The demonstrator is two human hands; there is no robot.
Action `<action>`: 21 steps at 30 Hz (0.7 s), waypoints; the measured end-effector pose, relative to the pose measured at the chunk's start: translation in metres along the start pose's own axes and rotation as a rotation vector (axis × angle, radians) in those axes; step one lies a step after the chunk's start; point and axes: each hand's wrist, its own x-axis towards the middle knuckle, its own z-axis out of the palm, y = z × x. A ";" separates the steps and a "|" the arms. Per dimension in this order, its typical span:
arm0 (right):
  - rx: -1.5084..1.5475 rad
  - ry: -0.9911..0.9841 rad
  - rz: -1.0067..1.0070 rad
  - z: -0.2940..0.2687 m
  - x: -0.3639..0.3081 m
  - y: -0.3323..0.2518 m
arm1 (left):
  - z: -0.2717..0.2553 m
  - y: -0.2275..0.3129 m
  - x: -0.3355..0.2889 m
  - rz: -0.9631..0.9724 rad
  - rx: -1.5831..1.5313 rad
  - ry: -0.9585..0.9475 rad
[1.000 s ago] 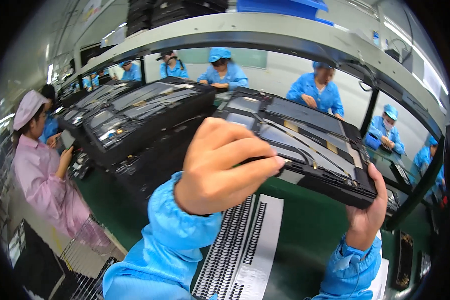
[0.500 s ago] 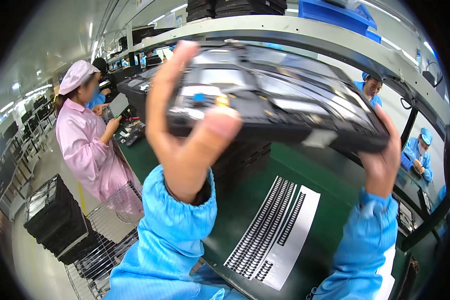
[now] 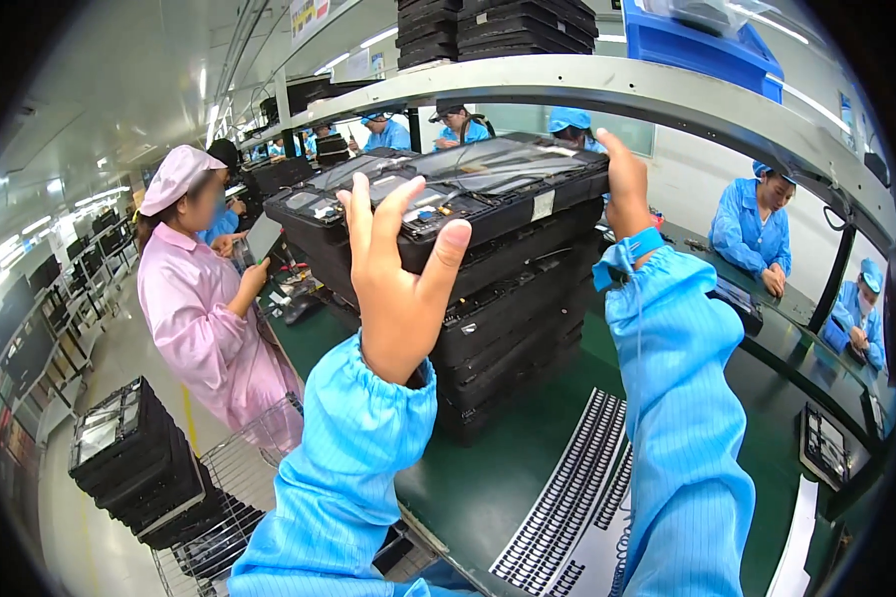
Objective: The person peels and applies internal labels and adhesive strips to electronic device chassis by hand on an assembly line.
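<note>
A black tray (image 3: 503, 221) with dark glassy panels, thin cables and small circuit parts lies on top of a tall stack of similar black trays (image 3: 513, 323) on the green bench. At its near left corner, my left hand (image 3: 393, 274) has its fingers spread, the thumb apart and nothing in its grasp. My right hand (image 3: 627, 184) is at the tray's right end, with a finger reaching over the edge. Its other fingers are mostly hidden. A white label (image 3: 544, 203) shows on the tray's front side.
A white sheet with rows of black pieces (image 3: 567, 497) lies on the green bench (image 3: 458, 497), partly under my right sleeve. More trays (image 3: 129, 448) are stacked at lower left by a wire rack (image 3: 234, 522). A metal shelf (image 3: 528, 75) crosses overhead. Co-workers stand left and beyond.
The tray has gone from raised and tilted close before me to resting farther off on the stack. My left fingers have spread away from its corner; my right hand has moved left with it.
</note>
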 end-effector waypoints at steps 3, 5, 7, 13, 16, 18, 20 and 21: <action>-0.194 0.007 -0.103 0.008 -0.008 0.021 | -0.011 -0.004 0.001 0.018 0.183 -0.083; -0.111 0.004 -0.112 0.000 -0.005 0.027 | -0.008 -0.016 0.001 0.064 0.063 -0.090; 0.082 -0.110 0.006 0.002 -0.014 0.019 | -0.010 -0.044 0.008 -0.048 -0.218 0.043; 0.143 -0.236 0.204 0.008 -0.043 0.004 | -0.008 -0.077 0.019 -0.385 -0.452 0.103; 0.119 -0.107 0.109 0.004 -0.020 0.026 | -0.002 -0.066 0.023 -0.332 -0.368 0.056; 0.183 -0.131 0.107 -0.003 -0.019 0.026 | -0.002 -0.050 0.022 -0.339 -0.235 0.020; 0.263 -0.153 0.103 -0.003 -0.025 0.020 | -0.002 -0.044 0.018 -0.320 -0.234 0.017; 0.196 -0.127 0.110 -0.005 -0.024 0.021 | -0.003 -0.046 0.015 -0.324 -0.240 0.024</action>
